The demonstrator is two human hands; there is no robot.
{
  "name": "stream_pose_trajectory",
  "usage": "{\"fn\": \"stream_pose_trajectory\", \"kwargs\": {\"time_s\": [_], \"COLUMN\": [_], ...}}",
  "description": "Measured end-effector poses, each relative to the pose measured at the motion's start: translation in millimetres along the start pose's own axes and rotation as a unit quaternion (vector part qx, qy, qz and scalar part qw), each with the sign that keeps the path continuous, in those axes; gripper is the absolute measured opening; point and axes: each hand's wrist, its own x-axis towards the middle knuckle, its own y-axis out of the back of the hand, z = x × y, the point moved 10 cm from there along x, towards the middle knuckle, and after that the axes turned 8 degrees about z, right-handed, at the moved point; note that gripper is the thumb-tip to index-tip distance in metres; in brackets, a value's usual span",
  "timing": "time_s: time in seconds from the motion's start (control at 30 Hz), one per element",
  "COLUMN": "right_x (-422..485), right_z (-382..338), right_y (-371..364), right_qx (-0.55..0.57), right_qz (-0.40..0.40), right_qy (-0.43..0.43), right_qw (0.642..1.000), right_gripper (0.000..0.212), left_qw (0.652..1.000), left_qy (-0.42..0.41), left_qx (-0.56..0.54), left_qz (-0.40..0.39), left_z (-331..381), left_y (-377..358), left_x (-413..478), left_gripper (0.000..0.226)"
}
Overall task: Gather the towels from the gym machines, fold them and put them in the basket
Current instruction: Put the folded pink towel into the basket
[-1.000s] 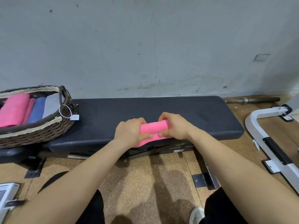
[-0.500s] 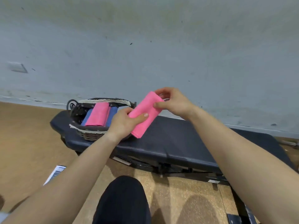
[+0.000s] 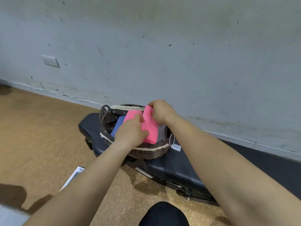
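Note:
A brown wicker basket (image 3: pixel 147 153) stands on the left end of a black padded bench (image 3: pixel 172 167). A folded pink towel (image 3: pixel 150 128) is down inside the basket, held at both ends. My right hand (image 3: pixel 160 111) grips its far end, my left hand (image 3: pixel 131 131) presses on its near side. Left of it in the basket lie another folded pink towel (image 3: pixel 131 115) and a blue towel (image 3: pixel 118 126). A grey towel (image 3: pixel 162 132) shows to the right of the held one.
A white tag (image 3: pixel 176 147) hangs from the basket's right rim. A grey wall rises just behind the bench, with a socket plate (image 3: pixel 51 61) at the left. Tan cork floor spreads to the left, with a printed sheet (image 3: pixel 73 176) lying on it. My dark trouser knee (image 3: pixel 163 214) is at the bottom.
Both hands carried the folded pink towel from the bench's front edge leftward and set it down into the basket. The view has swung left with them.

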Motion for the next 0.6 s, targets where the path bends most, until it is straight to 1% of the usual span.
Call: {"fn": "stream_pose_trajectory", "kwargs": {"time_s": [0.1,0.17,0.23,0.3,0.33,0.37,0.4,0.47,0.53,0.6], "right_x": [8.3,9.4,9.2,5.0,1.7,-0.9,-4.0,-12.8,-18.3,-17.0], "right_z": [-2.4,-3.4,-5.3,-11.7,-15.4,-16.9,-17.3,-15.5,-7.8,-0.3], "right_y": [-20.9,-29.3,-29.2,-19.4,-16.3,-18.5,-24.8,-43.6,-59.4,-69.2], "right_qx": [-0.052,-0.089,-0.128,-0.132,-0.123,-0.111,-0.107,-0.134,-0.18,-0.196], "right_qz": [-0.021,-0.009,0.041,0.104,0.111,0.093,0.056,-0.038,-0.111,-0.145], "right_qy": [0.019,0.036,0.064,0.097,0.115,0.134,0.15,0.182,0.189,0.173], "right_qw": [0.998,0.995,0.989,0.981,0.979,0.98,0.981,0.973,0.959,0.954], "right_gripper": [0.021,0.02,0.032,0.032,0.028,0.028,0.034,0.059,0.08,0.09], "left_qw": [0.996,0.991,0.99,0.991,0.991,0.99,0.989,0.983,0.97,0.958], "left_qy": [-0.014,-0.023,-0.051,-0.074,-0.082,-0.094,-0.108,-0.14,-0.157,-0.16], "left_qx": [0.09,0.129,0.132,0.107,0.098,0.094,0.093,0.106,0.14,0.179], "left_qz": [-0.018,-0.012,-0.004,0.025,0.041,0.045,0.028,-0.047,-0.121,-0.156], "left_z": [-3.4,-6.1,-8.0,-14.4,-19.7,-24.6,-28.4,-32.4,-38.0,-44.8], "left_y": [-11.4,-13.6,-13.3,-3.7,1.4,2.6,-0.7,-18.6,-36.8,-48.3], "left_x": [9.5,13.4,18.8,30.2,37.9,45.3,51.5,58.6,59.4,59.3], "left_gripper": [0.045,0.042,0.038,0.033,0.034,0.039,0.046,0.058,0.059,0.058]}}
